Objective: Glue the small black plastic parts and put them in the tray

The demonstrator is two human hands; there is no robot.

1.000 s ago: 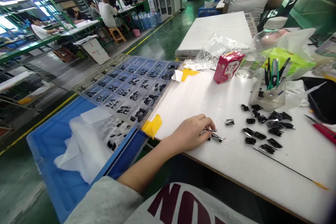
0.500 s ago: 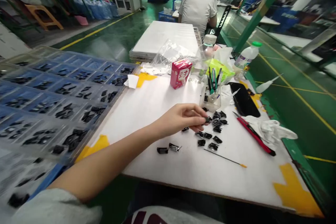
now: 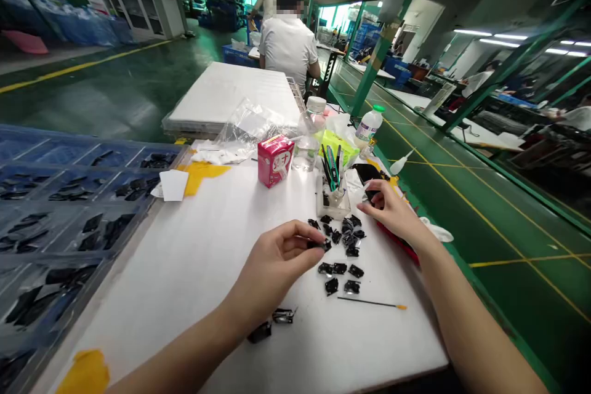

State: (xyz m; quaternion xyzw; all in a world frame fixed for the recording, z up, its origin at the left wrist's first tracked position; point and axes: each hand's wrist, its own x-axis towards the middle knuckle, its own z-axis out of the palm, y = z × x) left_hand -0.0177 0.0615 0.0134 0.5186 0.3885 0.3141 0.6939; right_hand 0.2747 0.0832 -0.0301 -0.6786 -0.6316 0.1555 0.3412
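One small black part (image 3: 316, 245) sits pinched between the thumb and fingertips of the left hand (image 3: 277, 265), held just above the white table (image 3: 184, 308) at the near edge of a loose cluster of black parts (image 3: 344, 234). The right hand (image 3: 388, 212) hovers beyond the cluster, fingers curved and apart, and appears to hold nothing. A light pinch at the edges of a part this small would help keep it steady and leave its face in view. Nearer the body lie a metal-and-black clip (image 3: 282, 315) and a black piece (image 3: 259, 332). A thin rod with an orange tip (image 3: 373, 303) lies just beyond them to the right. Behind the cluster stands a clear box of pens and green-handled tools (image 3: 333, 194), beside a pink carton (image 3: 276, 161) and a water bottle (image 3: 307, 135). To the left, a compartmented tray (image 3: 69, 197) holds more black parts. Farther along, a person in a white shirt (image 3: 287, 43) sits with their back turned.
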